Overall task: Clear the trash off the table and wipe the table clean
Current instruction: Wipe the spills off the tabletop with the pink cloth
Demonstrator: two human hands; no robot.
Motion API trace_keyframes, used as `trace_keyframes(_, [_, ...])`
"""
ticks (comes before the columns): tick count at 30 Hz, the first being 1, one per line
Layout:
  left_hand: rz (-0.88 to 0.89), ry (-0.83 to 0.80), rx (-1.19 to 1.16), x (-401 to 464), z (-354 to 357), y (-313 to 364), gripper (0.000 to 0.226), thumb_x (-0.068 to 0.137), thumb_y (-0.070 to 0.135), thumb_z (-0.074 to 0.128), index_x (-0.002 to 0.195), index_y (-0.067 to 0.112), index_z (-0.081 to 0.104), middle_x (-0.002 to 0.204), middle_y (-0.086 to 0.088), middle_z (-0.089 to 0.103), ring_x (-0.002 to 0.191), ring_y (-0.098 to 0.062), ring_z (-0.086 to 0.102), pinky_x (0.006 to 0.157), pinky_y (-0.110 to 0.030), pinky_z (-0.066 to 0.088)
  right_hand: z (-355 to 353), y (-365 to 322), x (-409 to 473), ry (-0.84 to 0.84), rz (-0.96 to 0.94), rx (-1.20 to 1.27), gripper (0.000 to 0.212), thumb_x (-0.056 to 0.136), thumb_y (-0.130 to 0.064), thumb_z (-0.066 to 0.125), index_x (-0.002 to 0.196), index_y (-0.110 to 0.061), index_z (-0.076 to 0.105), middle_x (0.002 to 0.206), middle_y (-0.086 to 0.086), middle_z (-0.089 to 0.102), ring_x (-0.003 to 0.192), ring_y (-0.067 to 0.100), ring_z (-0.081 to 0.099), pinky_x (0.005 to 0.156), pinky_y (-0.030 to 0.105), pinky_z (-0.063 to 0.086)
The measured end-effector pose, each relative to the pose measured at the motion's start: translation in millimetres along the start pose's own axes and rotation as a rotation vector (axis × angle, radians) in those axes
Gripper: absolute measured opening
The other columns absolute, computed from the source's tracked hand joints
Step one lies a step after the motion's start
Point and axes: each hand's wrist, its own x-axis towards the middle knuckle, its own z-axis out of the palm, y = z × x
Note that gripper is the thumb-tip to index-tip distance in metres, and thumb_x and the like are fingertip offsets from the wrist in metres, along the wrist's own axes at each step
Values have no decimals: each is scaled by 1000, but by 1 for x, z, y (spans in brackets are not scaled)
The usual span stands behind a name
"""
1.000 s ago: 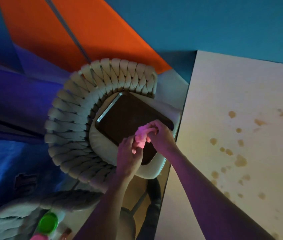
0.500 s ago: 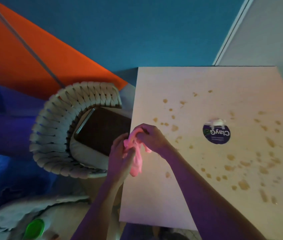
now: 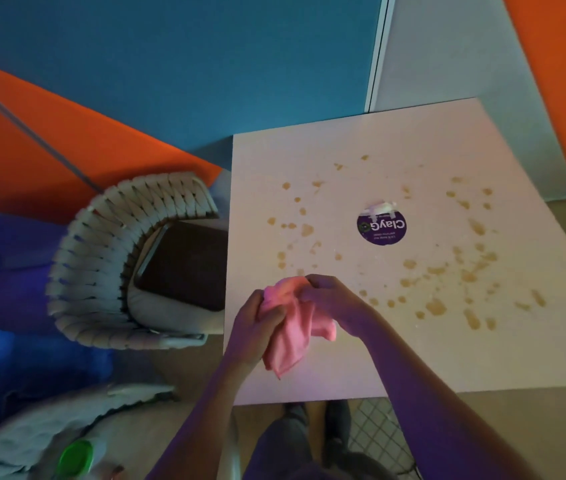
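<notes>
A pink cloth [image 3: 292,327] hangs bunched between both hands over the near left part of the white table [image 3: 413,358]. My left hand [image 3: 257,327] grips its left side and my right hand [image 3: 330,299] pinches its top edge. Several brown spill stains [image 3: 434,306] dot the tabletop. A round purple "ClayGo" sticker [image 3: 382,226] lies near the table's middle, with a small white crumpled scrap [image 3: 380,206] at its far edge.
A woven grey chair [image 3: 101,258] stands left of the table with a dark brown tray [image 3: 184,265] on its cushion. A green-capped thing [image 3: 75,457] lies at the lower left. My feet [image 3: 316,431] stand at the table's near edge.
The view swung right from the chair to the table. Both hands carried the pink cloth from above the tray to over the table's near left, and the cloth has unfolded and hangs lower.
</notes>
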Motion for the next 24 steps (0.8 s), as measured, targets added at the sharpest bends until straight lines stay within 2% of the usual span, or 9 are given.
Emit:
trace_keyframes(4, [-31,25,188,0,10,-9,25,93,21,66,115,29,57,98,11,69,78,1,68,59,-12,49,0,25,-5,139,48,-97,21,88,-11,55,101,-13,71,92,11,73,78,19,63,70,33,49])
trace_keyframes(8, [-22,42,350,4,12,-21,37,90,16,67,120,34,54,100,17,64,83,3,63,58,-6,45,4,43,-4,244,64,-165,27,89,-9,56,109,-16,72,96,8,73,79,18,64,63,26,48])
trace_keyframes(10, [-1,22,425,9,10,-29,42,88,12,66,123,33,56,104,18,64,91,-1,64,61,-6,45,6,48,-1,292,73,-221,28,88,-9,57,110,-17,72,90,4,70,73,15,60,54,17,43])
trace_keyframes(12, [8,14,488,17,8,-38,46,86,12,66,128,31,56,116,14,66,103,-8,65,72,-9,45,8,53,2,342,74,-283,28,88,-9,58,111,-17,71,84,1,67,64,10,55,46,12,36])
trace_keyframes(13, [12,18,521,22,6,-43,48,87,15,68,131,30,56,122,11,65,108,-10,63,79,-15,46,9,55,4,366,76,-313,27,88,-11,58,111,-17,71,84,2,67,63,11,55,46,14,37])
trace_keyframes(15, [62,30,625,29,5,-50,52,89,21,70,137,27,52,131,4,62,118,-16,60,91,-28,50,10,57,7,409,89,-368,25,90,-17,58,112,-20,70,91,6,71,68,17,57,54,24,39])
trace_keyframes(17, [130,51,741,30,8,-55,55,90,23,70,141,25,49,138,0,57,125,-22,54,98,-38,50,10,60,10,433,95,-410,25,91,-18,56,112,-21,69,99,8,72,74,21,60,62,26,41])
trace_keyframes(22, [319,57,915,16,34,-68,48,96,37,61,141,26,49,148,1,49,135,-22,46,103,-43,49,11,78,18,462,62,-589,33,88,-17,58,118,-26,64,116,4,67,104,28,63,83,36,49])
trace_keyframes(24, [358,18,1007,12,47,-78,50,99,49,51,143,25,49,151,-1,46,138,-25,42,108,-47,44,14,88,18,495,47,-606,29,89,-23,60,117,-29,62,114,1,64,106,28,60,82,38,50])
